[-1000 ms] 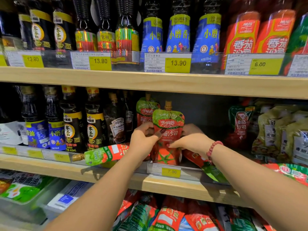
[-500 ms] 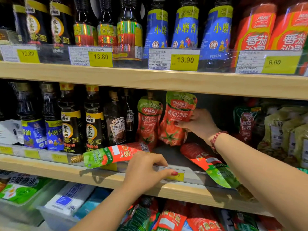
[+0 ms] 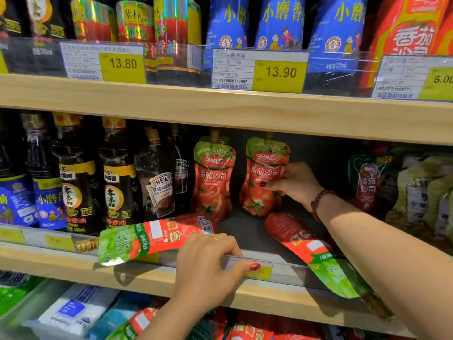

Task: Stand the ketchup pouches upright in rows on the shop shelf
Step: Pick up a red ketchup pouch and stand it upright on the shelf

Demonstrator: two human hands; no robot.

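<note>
Two red-and-green ketchup pouches stand upright at the back of the middle shelf (image 3: 289, 299). The left upright pouch (image 3: 212, 177) stands free. My right hand (image 3: 295, 184) grips the right upright pouch (image 3: 263, 177) at its right side. Two more pouches lie flat at the shelf front: one lying pouch (image 3: 149, 238) points its gold cap left, the other lying pouch (image 3: 316, 253) points down to the right over the edge. My left hand (image 3: 210, 260) rests on the clear price rail, fingers at the near end of the left lying pouch, without a clear grip on it.
Dark sauce bottles (image 3: 117, 182) crowd the shelf left of the pouches. Packaged goods (image 3: 416, 195) and another red-and-green pouch (image 3: 367, 182) sit at the right. The upper shelf board (image 3: 220, 109) hangs low overhead. Below lie more pouches (image 3: 247, 333) and a clear bin (image 3: 73, 310).
My right hand has carried the pouch from the shelf front to the back and stood it beside the first one. My left hand let go and dropped to the price rail.
</note>
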